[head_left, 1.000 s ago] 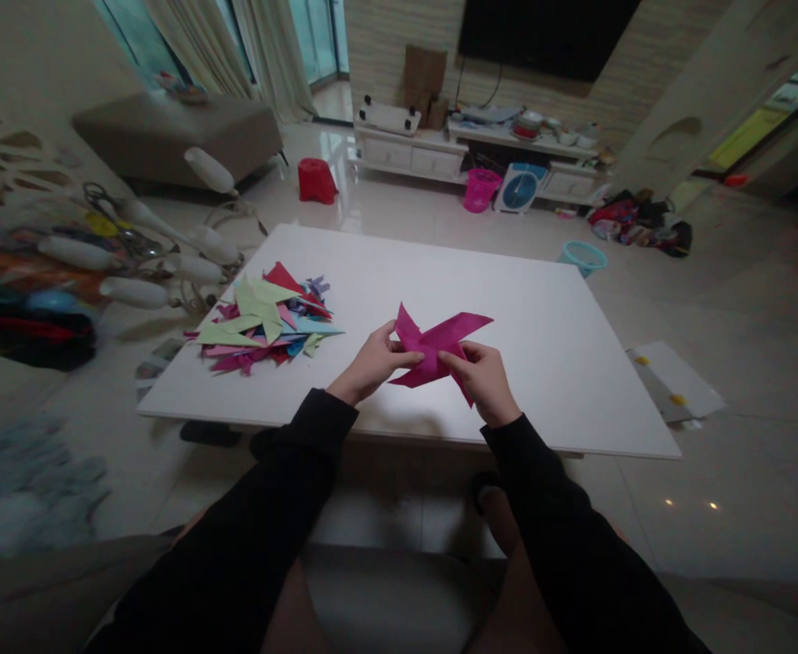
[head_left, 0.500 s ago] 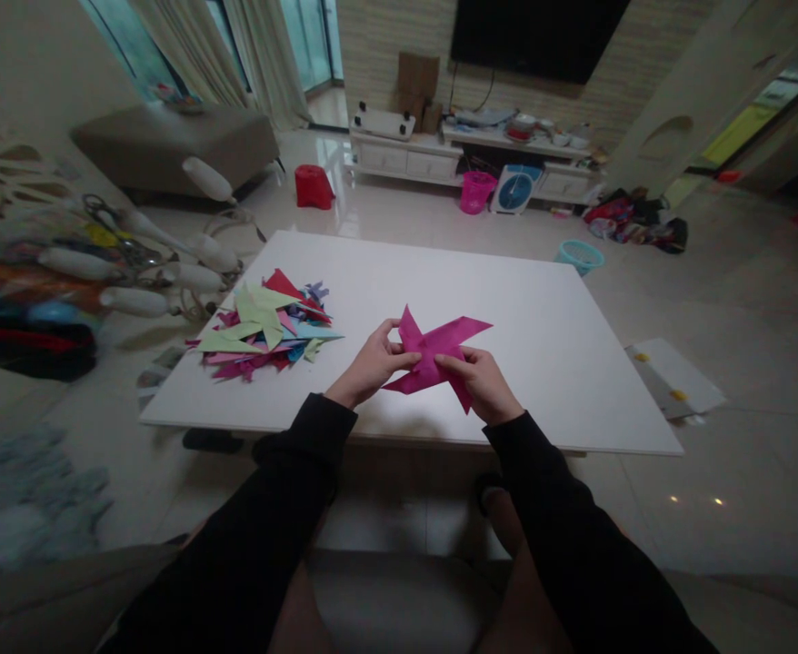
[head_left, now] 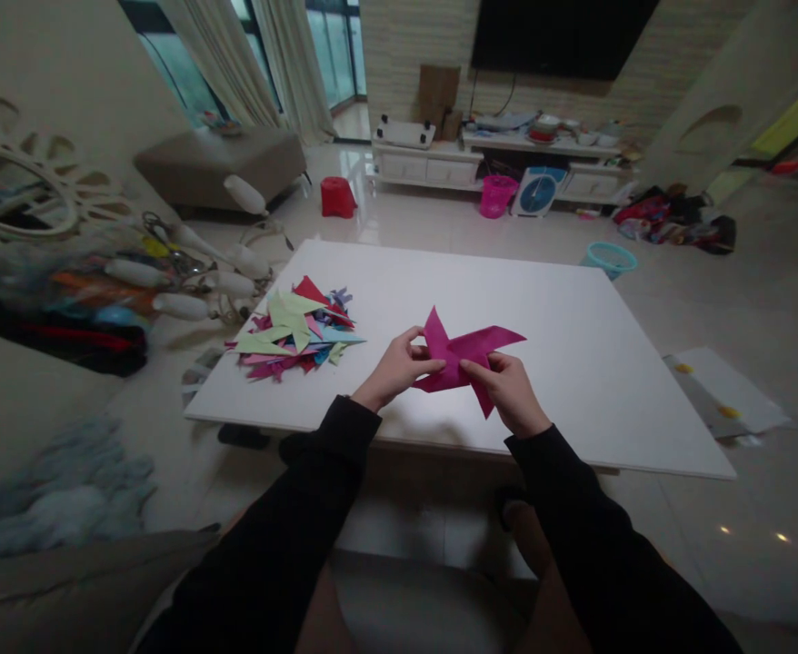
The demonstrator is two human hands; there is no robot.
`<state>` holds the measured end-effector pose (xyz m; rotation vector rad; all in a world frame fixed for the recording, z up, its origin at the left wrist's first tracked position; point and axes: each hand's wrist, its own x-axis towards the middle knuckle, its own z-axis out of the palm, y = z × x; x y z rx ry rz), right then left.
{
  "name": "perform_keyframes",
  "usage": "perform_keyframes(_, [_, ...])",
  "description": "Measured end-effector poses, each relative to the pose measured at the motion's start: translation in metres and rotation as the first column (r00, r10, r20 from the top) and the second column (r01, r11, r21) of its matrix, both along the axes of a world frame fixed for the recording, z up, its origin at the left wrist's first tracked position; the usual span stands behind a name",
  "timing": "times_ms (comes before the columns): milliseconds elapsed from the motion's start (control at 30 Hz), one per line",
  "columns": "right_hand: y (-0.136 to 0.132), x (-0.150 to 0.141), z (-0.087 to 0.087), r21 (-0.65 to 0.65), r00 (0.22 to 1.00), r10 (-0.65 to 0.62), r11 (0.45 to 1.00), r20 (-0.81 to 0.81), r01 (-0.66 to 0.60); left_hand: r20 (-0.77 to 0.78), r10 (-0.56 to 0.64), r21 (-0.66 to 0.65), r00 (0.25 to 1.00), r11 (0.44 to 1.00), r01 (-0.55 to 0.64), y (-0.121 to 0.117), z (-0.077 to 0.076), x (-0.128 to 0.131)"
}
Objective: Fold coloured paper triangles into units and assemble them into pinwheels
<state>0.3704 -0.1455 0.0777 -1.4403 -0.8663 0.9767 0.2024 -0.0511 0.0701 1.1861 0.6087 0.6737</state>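
Observation:
A magenta folded paper pinwheel (head_left: 459, 354) with four pointed arms is held above the near part of the white table (head_left: 563, 363). My left hand (head_left: 403, 366) pinches its left side between thumb and fingers. On the opposite side, my right hand (head_left: 510, 389) grips it, the thumb pressed near the centre. To the left on the tabletop lies a pile of folded paper shapes (head_left: 294, 327) in green, red, pink, blue and purple, with a pale green pinwheel on top.
A lamp with several white arms (head_left: 245, 263) stands by the table's left edge. Beyond the table are a red stool (head_left: 337, 197), a pink basket (head_left: 498, 195) and a box fan (head_left: 539, 191). A turquoise basket (head_left: 610, 259) sits off the far right corner.
The view has swung left, so everything sits farther right in the picture. Both hands keep hold of the pinwheel, which is tilted slightly differently. The pile looks unchanged.

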Motion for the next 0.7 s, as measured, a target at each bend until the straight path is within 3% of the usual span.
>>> perform_keyframes(267, [0.002, 0.0, -0.004, -0.032, 1.0, 0.014, 0.999, 0.011, -0.014, -0.015, -0.064, 0.019, 0.998, 0.998, 0.064, 0.003, -0.001, -0.006])
perform_keyframes(433, [0.002, -0.004, -0.003, -0.024, 0.998, 0.056, 0.998, -0.039, -0.057, -0.044, 0.002, 0.028, 0.999, 1.0, -0.001, 0.002, 0.001, -0.005])
perform_keyframes(567, [0.003, -0.001, -0.005, -0.015, 0.996, 0.064, 0.998, -0.065, -0.065, 0.023, -0.016, -0.016, 1.0, 1.0, 0.017, 0.006, -0.002, -0.004])
perform_keyframes(700, [0.008, 0.009, -0.009, 0.031, 0.998, -0.046, 0.998, -0.04, 0.047, 0.039, 0.028, -0.036, 0.999, 0.999, -0.027, 0.01, -0.002, -0.006])
